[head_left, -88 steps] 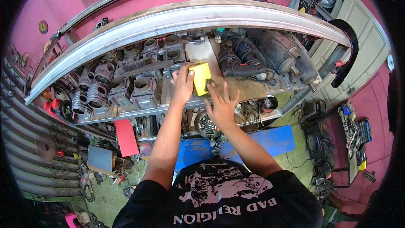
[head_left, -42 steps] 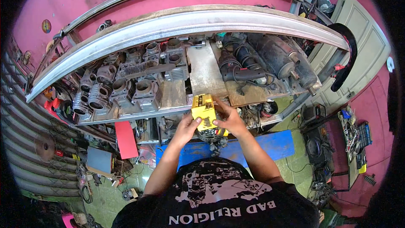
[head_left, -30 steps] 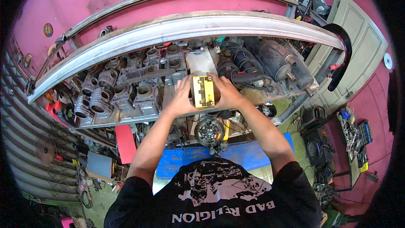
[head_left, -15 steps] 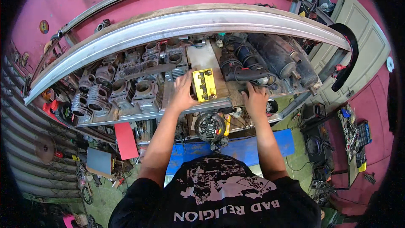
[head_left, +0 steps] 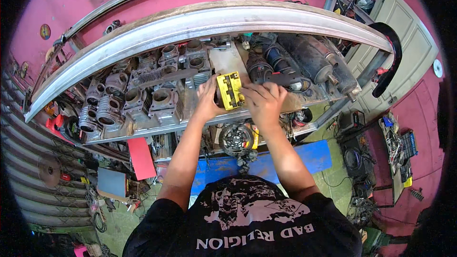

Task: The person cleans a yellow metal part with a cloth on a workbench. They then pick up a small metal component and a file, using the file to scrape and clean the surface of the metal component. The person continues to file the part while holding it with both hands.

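A motorcycle battery (head_left: 229, 91) with a yellow top and dark terminals rests on the shelf edge in front of me. My left hand (head_left: 207, 99) is closed against its left side, fingers behind and thumb at the near corner. At the battery's right side is my right hand (head_left: 265, 101), its fingers bent together and the tips at the terminal end. Whatever those tips may hold is too small or hidden to make out. Just beyond the right hand lies a dark power tool (head_left: 262, 69) with a coiled cable.
Several metal engine cylinders (head_left: 162, 102) crowd the shelf on the left. Dark exhaust mufflers (head_left: 309, 62) lie at the right. A silver beam (head_left: 228, 19) spans the back. Below the shelf edge are a round metal part (head_left: 235, 139) and a blue bench (head_left: 304, 159).
My right hand has moved left from the shelf beside the power tool to the battery's right side. My left hand keeps its grip on the battery.
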A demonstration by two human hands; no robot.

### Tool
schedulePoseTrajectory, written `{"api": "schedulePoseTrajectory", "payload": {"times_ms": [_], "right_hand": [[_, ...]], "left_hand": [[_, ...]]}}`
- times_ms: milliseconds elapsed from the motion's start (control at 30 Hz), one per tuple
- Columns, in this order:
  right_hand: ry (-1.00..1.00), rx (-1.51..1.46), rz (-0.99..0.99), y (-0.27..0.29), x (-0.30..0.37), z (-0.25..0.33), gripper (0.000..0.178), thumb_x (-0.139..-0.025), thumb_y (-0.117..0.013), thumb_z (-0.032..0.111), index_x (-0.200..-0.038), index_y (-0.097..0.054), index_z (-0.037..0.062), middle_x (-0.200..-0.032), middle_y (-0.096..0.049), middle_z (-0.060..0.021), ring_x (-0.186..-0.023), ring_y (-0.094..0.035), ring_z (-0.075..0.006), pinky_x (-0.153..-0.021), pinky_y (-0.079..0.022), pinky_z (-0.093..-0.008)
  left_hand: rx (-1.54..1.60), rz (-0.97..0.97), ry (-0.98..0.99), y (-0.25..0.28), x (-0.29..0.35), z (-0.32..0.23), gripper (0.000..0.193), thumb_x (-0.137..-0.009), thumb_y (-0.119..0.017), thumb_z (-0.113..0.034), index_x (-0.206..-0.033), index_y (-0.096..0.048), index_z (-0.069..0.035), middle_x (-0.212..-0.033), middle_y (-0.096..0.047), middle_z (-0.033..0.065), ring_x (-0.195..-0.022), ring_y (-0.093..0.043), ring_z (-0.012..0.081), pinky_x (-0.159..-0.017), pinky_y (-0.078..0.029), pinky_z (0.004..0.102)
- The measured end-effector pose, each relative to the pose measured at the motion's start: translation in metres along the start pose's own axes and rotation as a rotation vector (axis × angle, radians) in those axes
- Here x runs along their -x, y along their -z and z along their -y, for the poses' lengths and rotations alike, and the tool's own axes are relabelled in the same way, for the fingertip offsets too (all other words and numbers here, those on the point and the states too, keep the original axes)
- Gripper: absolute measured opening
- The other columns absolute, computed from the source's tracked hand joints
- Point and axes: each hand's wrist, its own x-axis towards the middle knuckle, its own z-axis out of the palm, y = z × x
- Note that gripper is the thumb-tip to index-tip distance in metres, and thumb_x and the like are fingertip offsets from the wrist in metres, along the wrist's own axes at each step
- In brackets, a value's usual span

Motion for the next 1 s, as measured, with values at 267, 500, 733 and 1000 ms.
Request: {"api": "schedulePoseTrajectory", "payload": {"times_ms": [267,500,733,1000], "right_hand": [[0.074,0.027,0.067,-0.035,-0.014,0.007,0.017,-0.075,-0.074,0.014,-0.088,-0.080,0.0219,-0.092,-0.075,0.0079,-0.095,-0.058,-0.0176,-0.089,-0.035,-0.0414],[0.175,0.011,-0.017,-0.057,-0.007,0.006,0.026,-0.075,-0.072,0.011,-0.098,-0.079,0.0184,-0.094,-0.071,0.0046,-0.090,-0.057,-0.0200,-0.084,-0.040,-0.0401],[0.200,0.034,0.130,-0.033,0.045,0.017,0.021,-0.079,-0.065,0.014,-0.096,-0.077,0.0164,-0.094,-0.066,0.0019,-0.091,-0.056,-0.0197,-0.080,-0.041,-0.0402],[0.140,0.086,0.100,-0.050,0.002,-0.005,0.019,-0.078,-0.066,0.010,-0.093,-0.077,0.0158,-0.095,-0.070,0.0009,-0.096,-0.061,-0.0204,-0.082,-0.042,-0.0388]], "left_hand": [[0.055,-0.019,-0.010,-0.002,-0.002,-0.002,0.131,-0.047,-0.096,-0.032,-0.158,-0.032,-0.010,-0.158,-0.042,0.0134,-0.136,-0.041,0.0403,-0.112,-0.032,0.0508],[0.079,-0.011,-0.027,-0.012,-0.002,0.002,0.132,-0.045,-0.095,-0.030,-0.159,-0.032,-0.013,-0.160,-0.039,0.0116,-0.133,-0.041,0.0406,-0.110,-0.035,0.0514],[-0.007,-0.044,-0.018,-0.015,0.001,0.020,0.135,-0.045,-0.095,-0.030,-0.161,-0.027,-0.010,-0.158,-0.040,0.0154,-0.131,-0.043,0.0431,-0.109,-0.036,0.0538],[0.058,-0.029,-0.027,-0.012,-0.004,0.001,0.136,-0.046,-0.097,-0.036,-0.161,-0.028,-0.011,-0.158,-0.040,0.0146,-0.132,-0.043,0.0419,-0.110,-0.035,0.0533]]}}
